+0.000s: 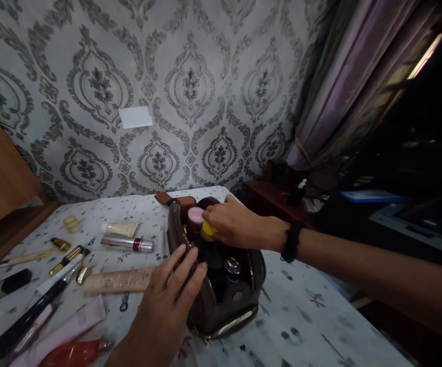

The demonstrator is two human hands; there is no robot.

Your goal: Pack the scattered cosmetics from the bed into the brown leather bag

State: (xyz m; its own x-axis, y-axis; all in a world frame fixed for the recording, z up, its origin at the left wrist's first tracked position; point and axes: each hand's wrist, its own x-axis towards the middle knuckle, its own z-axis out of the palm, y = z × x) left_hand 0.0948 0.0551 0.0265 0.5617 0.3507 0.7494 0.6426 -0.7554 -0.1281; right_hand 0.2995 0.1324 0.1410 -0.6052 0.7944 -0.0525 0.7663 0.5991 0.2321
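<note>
A dark brown zippered bag (226,313) stands open on the table. Over its far end, my right hand (230,221) is closed around a small yellow item (208,231), partly hidden by the fingers. Beside that hand, a pink-lidded jar (195,216) sits inside the bag. A silver-capped item (232,265) stands nearer the bag's front end. My left hand (171,300) lies with fingers spread against the bag's left zipper edge, holding nothing. Just left of it is a beige tube (119,280), its end close to the hand.
Several cosmetics lie to the left: a silver and red tube (127,243), a cream tube (119,229), a pink tube (66,331), a red bottle (76,352) and a black-handled brush (33,316). A wooden cabinet (7,183) borders the left; patterned wallpaper rises behind.
</note>
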